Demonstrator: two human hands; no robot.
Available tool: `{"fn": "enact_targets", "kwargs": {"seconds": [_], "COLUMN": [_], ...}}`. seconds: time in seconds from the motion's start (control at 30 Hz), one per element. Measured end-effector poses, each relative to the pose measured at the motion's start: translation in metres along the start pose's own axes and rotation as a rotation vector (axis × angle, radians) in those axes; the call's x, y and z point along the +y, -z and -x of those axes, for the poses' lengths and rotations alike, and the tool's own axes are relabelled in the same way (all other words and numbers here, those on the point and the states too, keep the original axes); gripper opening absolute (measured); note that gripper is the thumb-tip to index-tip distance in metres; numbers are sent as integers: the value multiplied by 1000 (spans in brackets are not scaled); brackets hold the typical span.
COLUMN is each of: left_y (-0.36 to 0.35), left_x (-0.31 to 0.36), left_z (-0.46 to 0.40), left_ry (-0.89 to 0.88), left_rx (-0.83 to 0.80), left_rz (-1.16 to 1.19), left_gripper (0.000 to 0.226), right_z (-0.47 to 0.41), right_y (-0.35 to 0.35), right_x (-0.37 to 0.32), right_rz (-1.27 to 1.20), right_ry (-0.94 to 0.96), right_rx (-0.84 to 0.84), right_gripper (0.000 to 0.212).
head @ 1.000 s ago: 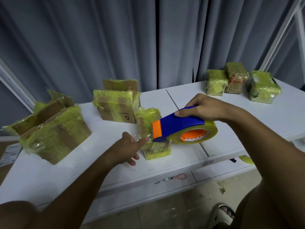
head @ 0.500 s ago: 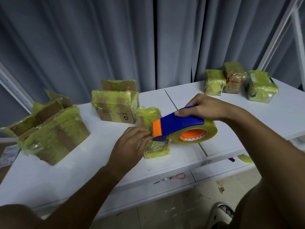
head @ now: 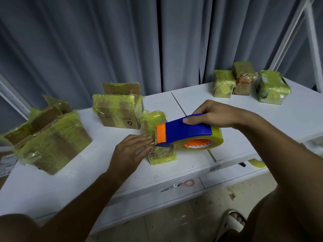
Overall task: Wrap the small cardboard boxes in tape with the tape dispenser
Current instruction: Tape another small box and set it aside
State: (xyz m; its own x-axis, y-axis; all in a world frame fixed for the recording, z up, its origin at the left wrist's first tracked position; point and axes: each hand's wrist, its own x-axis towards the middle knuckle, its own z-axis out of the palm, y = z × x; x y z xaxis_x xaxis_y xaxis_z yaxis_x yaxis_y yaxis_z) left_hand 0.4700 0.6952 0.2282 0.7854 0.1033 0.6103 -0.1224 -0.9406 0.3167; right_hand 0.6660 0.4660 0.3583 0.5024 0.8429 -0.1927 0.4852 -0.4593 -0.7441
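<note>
A small box (head: 162,154) covered in yellow-green tape stands near the front of the white table (head: 70,173). My right hand (head: 211,113) grips the blue and orange tape dispenser (head: 185,131), which carries a yellowish tape roll (head: 208,143); its orange cutter end sits against the box's upper left side. My left hand (head: 131,149) lies on the box's left face with straight fingers, the fingertips touching the tape right beside the cutter. The dispenser hides the box's top.
Two larger taped cartons stand at the left (head: 50,137) and behind the small box (head: 118,109). Three wrapped boxes (head: 244,82) sit at the far right. Scissors (head: 181,184) lie on a lower ledge, near another tape roll (head: 257,162). A grey curtain hangs behind.
My left hand moved from the table beside the box up onto its left face, by the cutter. The dispenser in my right hand stayed nearly still.
</note>
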Motion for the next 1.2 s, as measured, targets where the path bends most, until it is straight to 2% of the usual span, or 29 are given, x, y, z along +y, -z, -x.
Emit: {"fn": "enact_targets", "kwargs": {"seconds": [0.17, 0.33, 0.53, 0.6, 0.7, 0.77, 0.83, 0.93, 1.07, 1.2], "left_y": [3, 8, 22, 17, 2, -9, -17, -23, -22, -21], "left_x": [2, -1, 4, 18, 39, 43, 40, 35, 30, 29], "left_z": [-3, -7, -18, -21, -26, -28, -28, -27, -29, -29], "left_ry": [-29, -67, -22, -27, -56, -32, -3, -54, -84, -105], "left_rx": [-11, -27, -133, -174, -265, -294, -289, -328, -267, -224], "left_rz": [-17, -57, -146, -139, -81, -58, -140, -328, -365, -383], "left_gripper": [28, 25, 26, 35, 60, 57, 53, 64, 59, 45], "right_z": [12, 28, 19, 18, 17, 16, 13, 10, 12, 23], "right_y": [18, 28, 10, 9, 10, 9, 9, 7, 8, 16], "right_x": [13, 26, 23, 23, 21, 20, 20, 22, 27, 36], "right_rz": [16, -10, 66, 91, 98, 96, 83, 76, 84, 38], "right_ry": [-26, -69, -49, -45, -44, -36, -36, -66, -73, -76], "right_rx": [70, 122, 143, 152, 140, 132, 134, 137, 118, 89], "right_gripper": [63, 61, 44, 40, 36, 37, 40, 49, 64, 55]}}
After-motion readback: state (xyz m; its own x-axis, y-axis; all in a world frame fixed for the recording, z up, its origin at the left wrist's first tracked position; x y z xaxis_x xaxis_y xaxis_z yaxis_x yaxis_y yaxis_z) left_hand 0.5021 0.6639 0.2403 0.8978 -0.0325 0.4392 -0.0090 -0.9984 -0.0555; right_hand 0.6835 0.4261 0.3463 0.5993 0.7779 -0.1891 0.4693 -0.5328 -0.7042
